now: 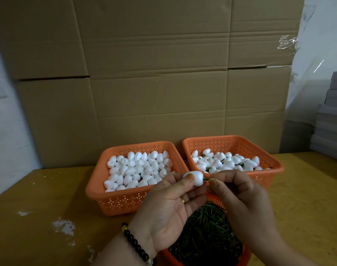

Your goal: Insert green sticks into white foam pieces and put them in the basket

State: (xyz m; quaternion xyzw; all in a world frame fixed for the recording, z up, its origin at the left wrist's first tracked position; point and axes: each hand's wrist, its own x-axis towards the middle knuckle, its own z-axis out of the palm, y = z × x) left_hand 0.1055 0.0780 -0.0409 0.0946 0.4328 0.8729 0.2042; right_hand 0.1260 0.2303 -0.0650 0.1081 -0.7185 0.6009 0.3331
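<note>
Head view shows the left hand (170, 200) pinching 1 white foam piece (196, 178) steady, so the right hand (238, 191), pinching the green stick (205, 179), can push it in, above the stick bowl (208, 227), near the right basket (275, 166).

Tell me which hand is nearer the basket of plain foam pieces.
Left. The left hand overlaps that left basket's near right corner; the right hand sits further right, before the other basket.

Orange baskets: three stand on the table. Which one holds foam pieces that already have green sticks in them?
The far right basket: green sticks show among its white pieces. The far left basket holds plain foam only; the near basket holds loose sticks.
</note>
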